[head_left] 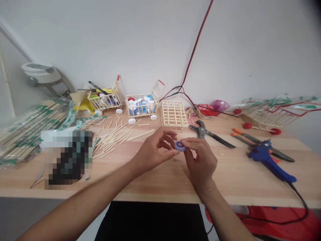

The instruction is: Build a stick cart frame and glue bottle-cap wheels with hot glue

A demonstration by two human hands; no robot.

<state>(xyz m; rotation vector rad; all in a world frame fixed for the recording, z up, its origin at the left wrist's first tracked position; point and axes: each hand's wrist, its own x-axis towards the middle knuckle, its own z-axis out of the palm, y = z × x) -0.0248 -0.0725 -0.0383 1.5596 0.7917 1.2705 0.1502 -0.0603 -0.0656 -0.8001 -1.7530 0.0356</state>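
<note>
A small purple bottle cap (180,146) with a printed mark on its top is held above the wooden table. Thumb and fingers of my right hand (202,157) pinch it from the right. From the other side, my left hand (156,147) curves around its edge, thumb below and fingertips close against it. Just behind my hands, a basket-like frame of thin wooden sticks (174,113) rests on the table. To its left stands a small stick cart (142,106) on white cap wheels, filled with white and blue bottle caps.
Loose cut sticks (114,142) lie at left, beside packaged sticks (32,130). Another cart (106,97) holds caps and tools. Right of my hands are pincers (210,134), orange-handled pliers (281,155), a corded blue glue gun (272,160) and a red-trimmed cart (268,115).
</note>
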